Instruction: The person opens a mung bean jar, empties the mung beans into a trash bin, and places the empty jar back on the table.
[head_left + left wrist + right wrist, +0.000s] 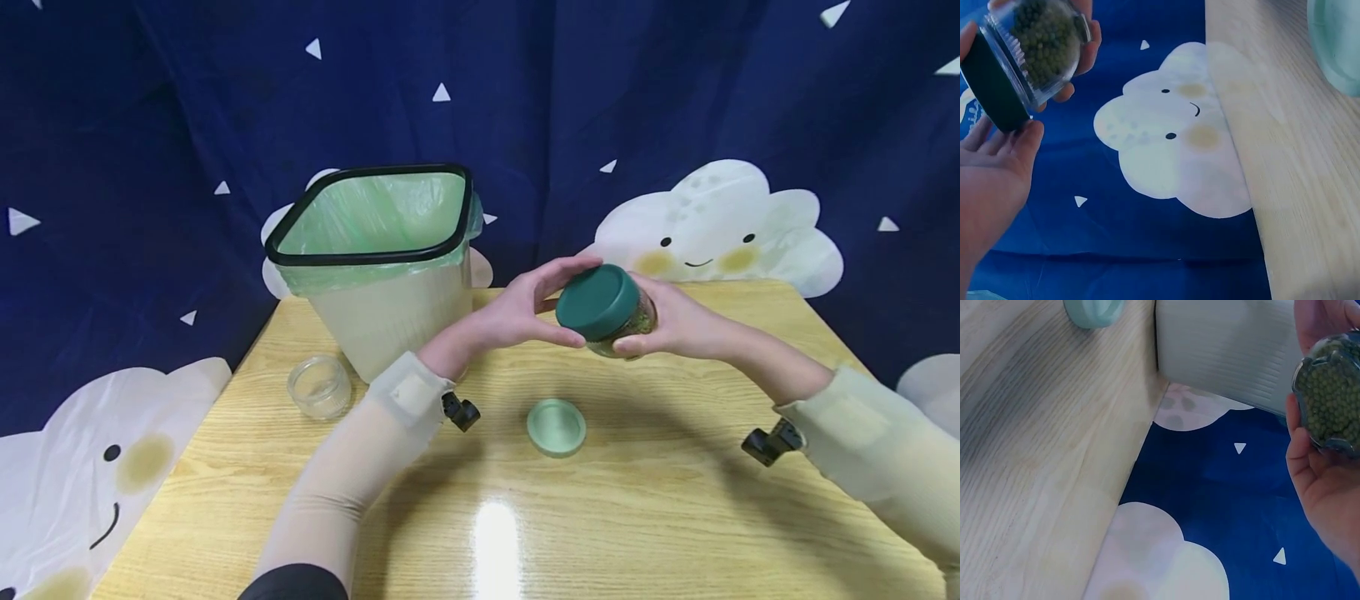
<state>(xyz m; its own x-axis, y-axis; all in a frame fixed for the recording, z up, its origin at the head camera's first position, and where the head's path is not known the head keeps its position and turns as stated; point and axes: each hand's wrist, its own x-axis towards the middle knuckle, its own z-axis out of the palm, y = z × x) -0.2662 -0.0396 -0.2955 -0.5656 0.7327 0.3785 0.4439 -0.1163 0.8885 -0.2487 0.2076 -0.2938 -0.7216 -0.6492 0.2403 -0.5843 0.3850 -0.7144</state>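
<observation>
A clear glass jar (1333, 394) of small green beans, topped by a dark green lid (597, 302), is held tilted above the table. My right hand (678, 323) grips the glass body, with the thumb low on its near side. My left hand (517, 310) holds the lid by its rim, thumb below and fingers above. In the left wrist view, the left fingertips touch the edge of the lid (997, 84), and the beans (1044, 47) lie behind the glass. On the table below both hands is a pale green round lid (556, 427).
A bin (390, 308) with a black rim and green liner stands at the back left. Beside it sits a small clear glass jar (320, 388) without a lid. The wooden table (622, 517) ends at a dark blue curtain (525, 100) with cloud prints.
</observation>
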